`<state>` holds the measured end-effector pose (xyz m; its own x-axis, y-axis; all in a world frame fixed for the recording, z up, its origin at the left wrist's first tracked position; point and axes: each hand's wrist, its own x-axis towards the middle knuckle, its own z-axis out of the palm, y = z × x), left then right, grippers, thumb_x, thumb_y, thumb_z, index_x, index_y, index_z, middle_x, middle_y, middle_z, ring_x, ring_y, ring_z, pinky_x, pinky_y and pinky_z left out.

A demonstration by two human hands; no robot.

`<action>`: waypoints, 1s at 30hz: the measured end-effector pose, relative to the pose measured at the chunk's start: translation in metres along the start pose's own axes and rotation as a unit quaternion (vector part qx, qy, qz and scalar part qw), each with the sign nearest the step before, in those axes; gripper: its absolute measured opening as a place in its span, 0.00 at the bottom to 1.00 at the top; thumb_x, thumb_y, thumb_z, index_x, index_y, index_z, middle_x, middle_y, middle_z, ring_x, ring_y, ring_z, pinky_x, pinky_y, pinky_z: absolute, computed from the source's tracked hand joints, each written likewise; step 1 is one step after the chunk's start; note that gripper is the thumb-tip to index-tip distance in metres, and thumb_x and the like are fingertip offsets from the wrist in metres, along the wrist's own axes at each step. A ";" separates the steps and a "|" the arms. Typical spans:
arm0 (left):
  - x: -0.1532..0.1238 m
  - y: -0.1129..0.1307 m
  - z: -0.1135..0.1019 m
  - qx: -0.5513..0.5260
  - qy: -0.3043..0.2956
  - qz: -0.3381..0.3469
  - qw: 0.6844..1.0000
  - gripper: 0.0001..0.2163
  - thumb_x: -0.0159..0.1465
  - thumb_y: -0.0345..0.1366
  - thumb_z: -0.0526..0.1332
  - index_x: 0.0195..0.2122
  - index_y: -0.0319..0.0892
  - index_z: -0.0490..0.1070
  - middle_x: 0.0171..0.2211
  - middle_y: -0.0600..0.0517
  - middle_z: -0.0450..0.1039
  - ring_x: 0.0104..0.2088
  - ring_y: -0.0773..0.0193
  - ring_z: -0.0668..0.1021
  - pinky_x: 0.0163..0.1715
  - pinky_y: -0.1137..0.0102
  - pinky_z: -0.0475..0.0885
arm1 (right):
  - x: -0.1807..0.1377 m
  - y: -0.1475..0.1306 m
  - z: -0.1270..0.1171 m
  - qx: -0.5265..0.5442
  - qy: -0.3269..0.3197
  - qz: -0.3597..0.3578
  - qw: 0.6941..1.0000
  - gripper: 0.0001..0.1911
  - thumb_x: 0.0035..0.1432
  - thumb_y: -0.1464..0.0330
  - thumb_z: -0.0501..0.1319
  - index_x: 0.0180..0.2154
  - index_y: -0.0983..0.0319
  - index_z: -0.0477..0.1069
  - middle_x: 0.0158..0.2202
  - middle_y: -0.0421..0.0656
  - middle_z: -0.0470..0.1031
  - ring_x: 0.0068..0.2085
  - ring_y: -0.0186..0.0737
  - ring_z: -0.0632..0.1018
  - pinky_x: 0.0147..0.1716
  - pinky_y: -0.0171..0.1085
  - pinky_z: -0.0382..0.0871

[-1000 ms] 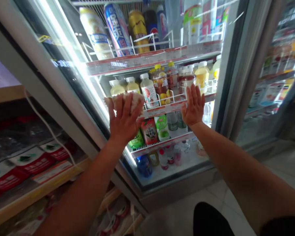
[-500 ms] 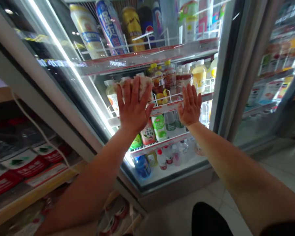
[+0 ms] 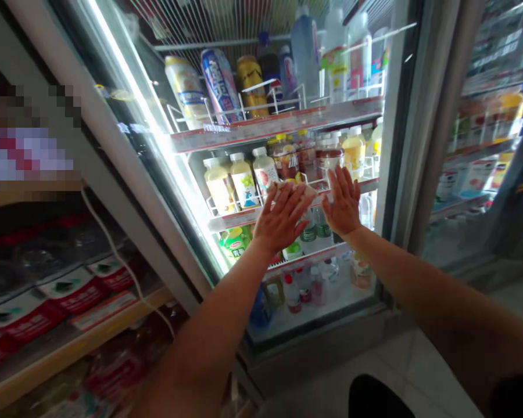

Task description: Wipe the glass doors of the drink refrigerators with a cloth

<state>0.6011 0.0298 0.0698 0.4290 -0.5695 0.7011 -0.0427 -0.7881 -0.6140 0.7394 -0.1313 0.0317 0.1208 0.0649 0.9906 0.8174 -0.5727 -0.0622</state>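
Note:
My left hand (image 3: 283, 217) lies spread over a pale, crumpled cloth (image 3: 307, 190), pressing it to the glass door (image 3: 283, 325) of a lit drinks cooler. Most of the cloth is hidden beneath the fingers and palm. Just to the right, my right hand (image 3: 343, 203) rests flat on the same glass, fingers stretched upward and nothing in it. Behind the glass near both hands stand juice bottles (image 3: 244, 180) with white caps and dark tea bottles (image 3: 286, 158) with yellow caps.
Tall cans (image 3: 220, 84) line the cooler's upper shelf. Left of the door, a wooden-edged rack (image 3: 78, 322) holds red-and-white packs, with a white cable (image 3: 108, 238) hanging across it. Another cooler (image 3: 475, 151) stands right. A dark knee or shoe shape (image 3: 377, 397) shows below.
My left hand has slid the cloth right and downward across the glass, close to my right hand. My right hand stays at nearly the same spot. The view has shifted slightly.

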 end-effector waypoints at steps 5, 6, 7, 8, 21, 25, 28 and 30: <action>-0.005 -0.002 0.003 -0.059 0.091 0.013 0.994 0.28 0.73 0.48 0.46 0.70 0.38 0.49 0.68 0.37 0.56 0.70 0.48 0.55 0.69 0.47 0.52 | 0.008 -0.029 -0.026 0.080 0.001 -0.202 0.976 0.37 0.68 0.68 0.52 0.72 0.58 0.37 0.71 0.48 0.50 0.70 0.47 0.56 0.67 0.51 0.56; -0.006 -0.003 0.004 -0.076 0.120 0.010 0.990 0.29 0.73 0.48 0.45 0.70 0.37 0.48 0.68 0.35 0.55 0.70 0.48 0.55 0.68 0.47 0.55 | 0.010 -0.037 -0.026 0.099 -0.009 -0.237 0.966 0.38 0.68 0.68 0.51 0.72 0.59 0.34 0.71 0.48 0.51 0.70 0.46 0.56 0.67 0.50 0.57; -0.008 -0.003 0.006 -0.093 0.148 0.002 0.985 0.29 0.73 0.49 0.45 0.70 0.36 0.46 0.68 0.34 0.53 0.70 0.48 0.54 0.67 0.48 0.58 | 0.012 -0.045 -0.024 0.117 -0.018 -0.259 0.959 0.38 0.69 0.67 0.51 0.72 0.60 0.32 0.71 0.50 0.51 0.70 0.46 0.57 0.67 0.49 0.60; -0.009 -0.003 0.007 -0.107 0.172 -0.011 0.979 0.29 0.73 0.49 0.45 0.69 0.36 0.46 0.68 0.33 0.53 0.70 0.47 0.53 0.66 0.49 0.60 | 0.014 -0.051 -0.020 0.133 -0.024 -0.269 0.954 0.38 0.70 0.66 0.50 0.72 0.62 0.31 0.71 0.51 0.51 0.70 0.46 0.57 0.66 0.48 0.62; -0.014 -0.001 0.006 -0.108 0.207 -0.053 0.971 0.17 0.73 0.48 0.48 0.53 0.40 0.61 0.56 0.36 0.67 0.65 0.49 0.65 0.62 0.49 0.67 | -0.020 -0.040 -0.008 0.102 -0.088 -0.321 0.937 0.27 0.68 0.71 0.54 0.66 0.69 0.56 0.63 0.56 0.67 0.69 0.46 0.60 0.68 0.52 0.53; -0.014 -0.001 0.004 -0.106 0.186 -0.045 0.976 0.15 0.72 0.45 0.50 0.50 0.39 0.64 0.54 0.36 0.69 0.64 0.49 0.66 0.62 0.49 0.67 | -0.031 -0.026 -0.005 0.115 -0.090 -0.357 0.922 0.17 0.67 0.76 0.54 0.54 0.63 0.71 0.58 0.50 0.73 0.65 0.47 0.67 0.61 0.50 0.64; -0.014 -0.001 0.003 -0.101 0.175 -0.053 0.978 0.15 0.72 0.45 0.50 0.50 0.40 0.65 0.55 0.37 0.70 0.64 0.50 0.66 0.60 0.50 0.68 | -0.032 -0.028 -0.005 0.133 -0.104 -0.331 0.928 0.10 0.67 0.73 0.56 0.46 0.61 0.74 0.46 0.48 0.79 0.50 0.45 0.77 0.50 0.45 0.73; -0.015 0.000 0.003 -0.089 0.167 -0.054 0.980 0.16 0.72 0.46 0.49 0.51 0.41 0.66 0.55 0.39 0.70 0.63 0.50 0.68 0.59 0.51 0.69 | -0.030 -0.033 -0.007 0.147 -0.117 -0.311 0.932 0.08 0.66 0.71 0.57 0.41 0.61 0.75 0.39 0.46 0.78 0.40 0.42 0.77 0.43 0.42 0.74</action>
<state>0.5970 0.0394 0.0582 0.1224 -0.5010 0.8567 -0.1830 -0.8598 -0.4767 0.7045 -0.1203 0.0051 -0.3354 0.5063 0.7945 0.8853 -0.1190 0.4496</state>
